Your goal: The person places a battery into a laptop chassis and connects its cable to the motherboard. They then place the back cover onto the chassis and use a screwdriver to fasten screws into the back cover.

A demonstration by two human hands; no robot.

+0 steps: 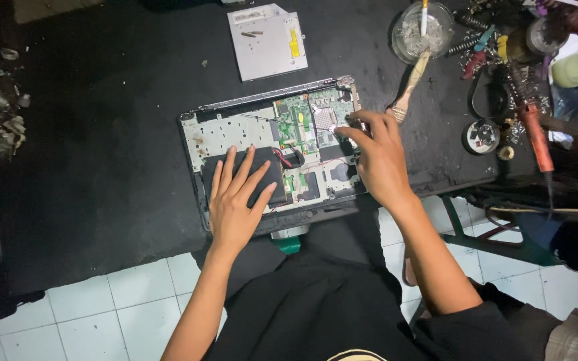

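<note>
left hand (235, 200) fingers spread flat on opened laptop (235, 130) | right hand (379, 157) fingertips hidden, grip unclear

We worked over an opened laptop chassis (235, 130) on a black mat (102, 167), our left hand (235, 200) lying flat on its dark panel (272, 175), our right hand (379, 157) with fingertips on the green circuit board (299, 124). A silver optical drive (267, 40) and a paintbrush (411, 87) lay just beyond.
</note>
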